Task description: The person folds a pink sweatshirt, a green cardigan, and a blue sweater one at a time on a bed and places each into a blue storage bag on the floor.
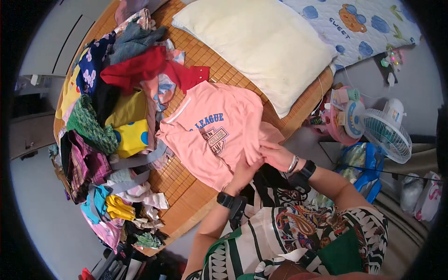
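Observation:
A pink shirt (193, 149) with blue and dark lettering on its chest lies spread on a bamboo-tile mat (161, 196), its neckline toward the left. My left hand (248, 171) is closed on the shirt's near right part, where a sleeve lies folded over the body. Right beside it, my right hand (278, 156) pinches the same bunched cloth, fingers close to the left hand's. The fingertips are partly hidden by each other and by the fabric. Both wrists wear dark strapped devices.
A large heap of mixed clothes (128, 109) covers the mat's left side. Behind the shirt lies a cream pillow (261, 44), with a patterned quilted pad (345, 28) beyond. A white fan (387, 128) and a blue bag (368, 168) stand off the right edge.

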Demonstrator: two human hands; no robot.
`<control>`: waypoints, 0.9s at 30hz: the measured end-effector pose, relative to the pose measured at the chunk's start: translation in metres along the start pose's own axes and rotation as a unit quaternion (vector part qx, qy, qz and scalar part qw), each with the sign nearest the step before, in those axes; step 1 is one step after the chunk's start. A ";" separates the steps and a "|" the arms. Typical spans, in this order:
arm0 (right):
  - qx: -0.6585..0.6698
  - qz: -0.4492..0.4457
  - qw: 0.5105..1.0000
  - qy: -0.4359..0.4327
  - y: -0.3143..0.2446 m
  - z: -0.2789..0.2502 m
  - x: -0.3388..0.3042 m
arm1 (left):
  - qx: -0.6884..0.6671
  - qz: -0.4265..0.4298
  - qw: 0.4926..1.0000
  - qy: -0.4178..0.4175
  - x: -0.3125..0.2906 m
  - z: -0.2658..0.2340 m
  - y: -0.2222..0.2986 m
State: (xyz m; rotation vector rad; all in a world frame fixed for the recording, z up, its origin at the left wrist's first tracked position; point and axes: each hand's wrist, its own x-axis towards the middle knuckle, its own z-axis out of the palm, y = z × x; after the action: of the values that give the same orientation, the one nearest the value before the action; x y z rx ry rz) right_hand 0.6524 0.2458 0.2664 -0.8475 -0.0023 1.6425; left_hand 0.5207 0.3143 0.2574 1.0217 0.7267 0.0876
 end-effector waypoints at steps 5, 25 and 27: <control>-0.061 0.083 0.995 -0.002 -0.011 -0.006 -0.002 | -0.038 -0.075 0.996 0.000 -0.007 -0.036 0.004; -0.580 -0.160 0.754 0.263 -0.012 -0.107 -0.002 | -0.083 -0.014 0.992 0.096 -0.001 -0.101 0.207; -0.572 -0.134 0.779 0.219 -0.016 -0.083 -0.015 | -0.097 0.031 0.989 0.105 0.010 -0.108 0.228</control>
State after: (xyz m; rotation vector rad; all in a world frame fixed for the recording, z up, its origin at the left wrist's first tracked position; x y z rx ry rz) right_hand 0.7092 0.2009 0.2200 -2.0281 -0.8352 1.0104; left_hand 0.5242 0.5218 0.4010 0.8554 0.8599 0.3180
